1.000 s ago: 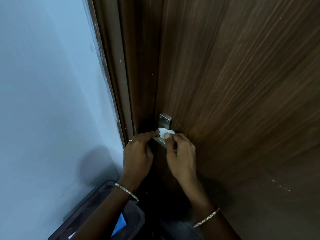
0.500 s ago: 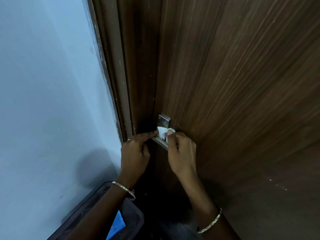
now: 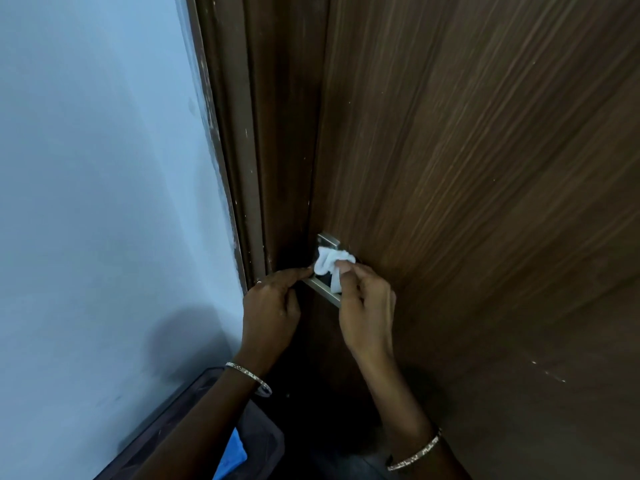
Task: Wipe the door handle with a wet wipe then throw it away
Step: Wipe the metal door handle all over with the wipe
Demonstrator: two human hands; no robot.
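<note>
- At the left of the frame is a pale wall (image 3: 104, 202). In the lower left corner we see a dark bin (image 3: 162, 424) with something blue inside, and we judge it the likely place for the throw-away.
- Just left of centre, the left hand (image 3: 270, 317) curls its fingers round the near end of the door handle (image 3: 320, 291). Its forefinger tip touches the wipe's edge.
- At centre, the wet wipe (image 3: 329, 263) sits bunched on the handle, just below the metal plate, close against the door (image 3: 485, 202).
- Just right of it, the right hand (image 3: 367, 306) pinches the wipe between thumb and fingers and presses it to the handle.
- We take this to be the wiping step, with the throw not yet begun. The next move calls for drawing the wipe along the bar, underside included, before carrying it down to the bin.
- Compared with half a second ago, more of the wipe shows, with a tail draped over the bar. The left hand has hardly shifted.
</note>
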